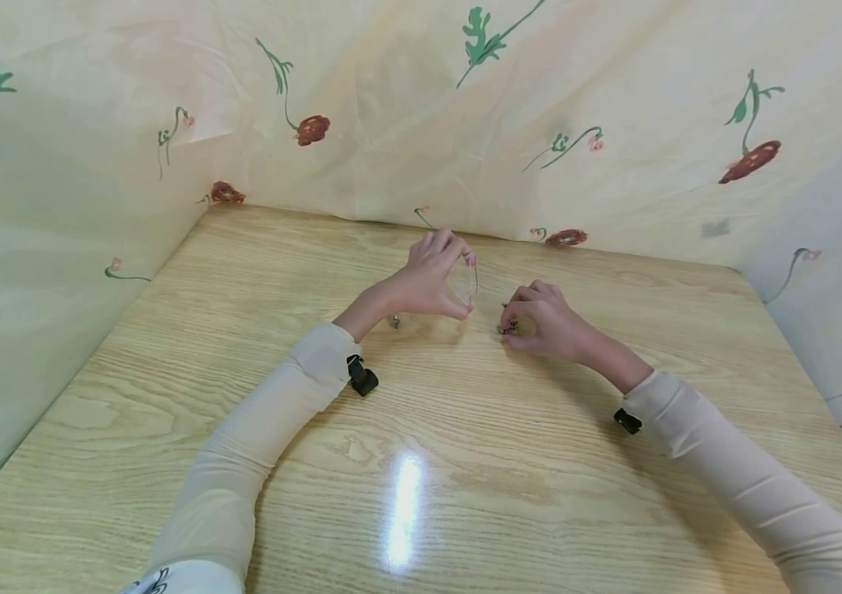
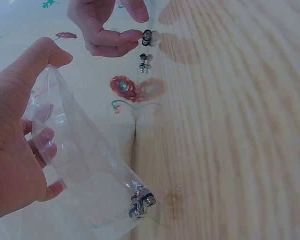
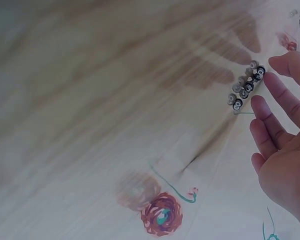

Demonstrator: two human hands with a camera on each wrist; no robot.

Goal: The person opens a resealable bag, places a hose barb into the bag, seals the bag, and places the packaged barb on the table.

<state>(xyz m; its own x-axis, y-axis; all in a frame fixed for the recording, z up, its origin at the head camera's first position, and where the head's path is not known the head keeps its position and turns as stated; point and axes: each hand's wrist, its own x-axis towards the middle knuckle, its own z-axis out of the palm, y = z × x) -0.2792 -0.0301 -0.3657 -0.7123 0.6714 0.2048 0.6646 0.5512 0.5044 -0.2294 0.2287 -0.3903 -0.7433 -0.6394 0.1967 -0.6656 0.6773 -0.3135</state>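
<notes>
My left hand (image 1: 432, 276) holds a clear plastic bag (image 2: 85, 145) by its mouth, which is spread between thumb and fingers. Several small shiny metal fittings (image 2: 140, 201) with dark rings lie in the bag's bottom corner. To the right, my right hand (image 1: 546, 323) reaches down to the table with thumb and forefinger bent around more fittings (image 3: 248, 87) of this sort. These sit in a short row on the wood. One fingertip is at the nearest fitting, while the thumb stays apart from it in the left wrist view.
The wooden tabletop (image 1: 465, 429) is glossy and reflects a light near its front. Flower-printed sheeting (image 1: 391, 99) stands behind the table and along its sides. A small metal piece (image 1: 394, 321) shows beside the left wrist; black camera mounts (image 1: 363, 378) hang under both sleeves.
</notes>
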